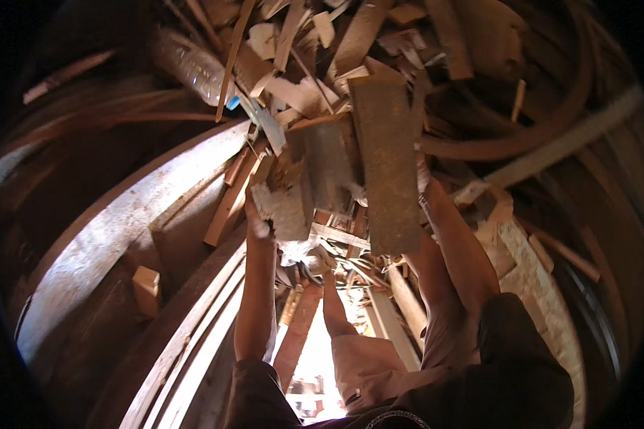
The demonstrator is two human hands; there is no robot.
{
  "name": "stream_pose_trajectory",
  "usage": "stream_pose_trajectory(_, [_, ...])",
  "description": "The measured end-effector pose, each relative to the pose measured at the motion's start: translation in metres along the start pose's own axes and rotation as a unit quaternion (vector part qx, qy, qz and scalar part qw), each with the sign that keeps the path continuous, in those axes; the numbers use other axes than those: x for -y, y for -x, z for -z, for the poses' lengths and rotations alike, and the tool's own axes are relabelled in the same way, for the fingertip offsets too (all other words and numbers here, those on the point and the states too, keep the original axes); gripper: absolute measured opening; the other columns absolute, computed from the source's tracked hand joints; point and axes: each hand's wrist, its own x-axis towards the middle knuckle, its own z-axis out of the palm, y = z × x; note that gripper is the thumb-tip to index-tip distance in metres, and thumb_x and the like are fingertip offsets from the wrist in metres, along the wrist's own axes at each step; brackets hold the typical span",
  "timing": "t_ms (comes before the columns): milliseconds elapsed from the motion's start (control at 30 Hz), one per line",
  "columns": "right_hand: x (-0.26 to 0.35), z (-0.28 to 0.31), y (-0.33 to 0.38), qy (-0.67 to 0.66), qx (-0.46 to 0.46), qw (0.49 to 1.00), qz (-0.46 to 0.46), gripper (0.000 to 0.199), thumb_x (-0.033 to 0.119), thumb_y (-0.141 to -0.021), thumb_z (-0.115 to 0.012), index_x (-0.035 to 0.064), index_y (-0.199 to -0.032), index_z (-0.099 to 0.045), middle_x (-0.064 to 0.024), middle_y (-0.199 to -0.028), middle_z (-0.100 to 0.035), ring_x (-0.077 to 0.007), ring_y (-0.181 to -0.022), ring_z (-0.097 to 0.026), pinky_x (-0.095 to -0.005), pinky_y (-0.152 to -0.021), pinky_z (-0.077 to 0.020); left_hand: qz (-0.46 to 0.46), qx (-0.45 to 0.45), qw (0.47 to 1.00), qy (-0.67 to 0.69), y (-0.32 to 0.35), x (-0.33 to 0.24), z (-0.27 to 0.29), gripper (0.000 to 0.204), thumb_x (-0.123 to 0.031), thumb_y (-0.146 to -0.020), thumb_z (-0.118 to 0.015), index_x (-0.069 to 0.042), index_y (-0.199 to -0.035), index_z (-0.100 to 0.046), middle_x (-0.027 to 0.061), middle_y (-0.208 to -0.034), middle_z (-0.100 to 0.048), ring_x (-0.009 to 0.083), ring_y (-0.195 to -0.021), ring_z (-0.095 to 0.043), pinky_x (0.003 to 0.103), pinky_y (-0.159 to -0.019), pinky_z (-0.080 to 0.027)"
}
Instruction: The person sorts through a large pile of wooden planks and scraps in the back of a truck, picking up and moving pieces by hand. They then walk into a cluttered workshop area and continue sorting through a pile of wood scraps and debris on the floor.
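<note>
A cluster of wood offcuts is held between my two hands, above my bare legs. At its left, my left hand (pixel 253 204) grips a rough, broken-edged wood piece (pixel 288 204); most of its fingers are hidden in shadow. A darker flat wood piece (pixel 329 161) sits in the middle of the cluster. On the right edge of a long grey-brown board (pixel 386 164), my right hand (pixel 423 182) is closed, its fingers partly behind the wood. The board stands lengthwise, its lower end towards me.
A heap of wood scraps (pixel 304 89) lies ahead, with a clear plastic bottle (pixel 197 71) with a blue cap at its left. A pale, curved-looking beam (pixel 136 193) runs along the left. One small wood block (pixel 147 289) lies beyond it. Long timbers (pixel 297 332) lie between my legs.
</note>
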Motion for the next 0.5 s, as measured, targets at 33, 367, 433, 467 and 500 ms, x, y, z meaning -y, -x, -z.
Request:
stream_pose_trajectory(33, [0.001, -0.010, 0.030, 0.003, -0.009, 1.000, 0.013, 0.094, 0.076, -0.081, -0.053, 0.0113, -0.147, -0.037, -0.0096, -0.144, -0.045, -0.0228, -0.130, -0.044, -0.0397, -0.107, -0.0383, -0.005, 0.065, 0.998, 0.000, 0.016, -0.005, 0.005, 0.072, -0.059, -0.093, -0.048, -0.005, -0.140, -0.043, 0.0124, -0.134, -0.053, 0.0263, -0.118, -0.054, 0.041, -0.101, -0.046])
stream_pose_trajectory(367, [-0.131, -0.111, 0.288, -0.129, 0.023, 0.988, 0.083, 0.095, 0.075, -0.080, -0.055, 0.0107, -0.147, -0.037, -0.0088, -0.145, -0.044, -0.0215, -0.131, -0.042, -0.0383, -0.109, -0.0350, -0.092, 0.228, 0.947, -0.209, 0.257, -0.123, -0.102, 0.071, -0.056, -0.092, -0.054, -0.008, -0.142, -0.039, 0.0120, -0.139, -0.047, 0.0284, -0.125, -0.050, 0.048, -0.107, -0.041])
stream_pose_trajectory(433, [-0.164, -0.141, 0.335, -0.197, 0.057, 0.976, 0.078, 0.095, 0.075, -0.081, -0.055, 0.0107, -0.148, -0.036, -0.0088, -0.147, -0.042, -0.0220, -0.134, -0.039, -0.0386, -0.111, -0.0317, -0.079, 0.208, 0.940, -0.260, 0.310, -0.148, -0.119, 0.068, -0.055, -0.094, -0.050, -0.005, -0.140, -0.042, 0.0133, -0.138, -0.049, 0.0290, -0.127, -0.048, 0.047, -0.108, -0.039])
stream_pose_trajectory(467, [-0.173, -0.151, 0.357, -0.230, 0.071, 0.968, 0.074, 0.095, 0.075, -0.081, -0.055, 0.0108, -0.148, -0.035, -0.0088, -0.148, -0.041, -0.0222, -0.135, -0.038, -0.0388, -0.112, -0.0301, -0.035, 0.201, 0.944, -0.259, 0.327, -0.163, -0.116, 0.062, -0.050, -0.097, -0.044, -0.006, -0.141, -0.042, 0.0131, -0.140, -0.048, 0.0293, -0.128, -0.047, 0.047, -0.110, -0.036])
stream_pose_trajectory(500, [-0.177, -0.167, 0.394, -0.216, 0.074, 0.971, 0.077, 0.095, 0.075, -0.082, -0.053, 0.0106, -0.150, -0.032, -0.0087, -0.150, -0.038, -0.0223, -0.136, -0.037, -0.0385, -0.112, -0.0298, 0.007, 0.202, 0.944, -0.262, 0.348, -0.177, -0.114, 0.056, -0.044, -0.101, -0.039, -0.007, -0.142, -0.041, 0.0128, -0.142, -0.048, 0.0296, -0.130, -0.045, 0.047, -0.112, -0.033])
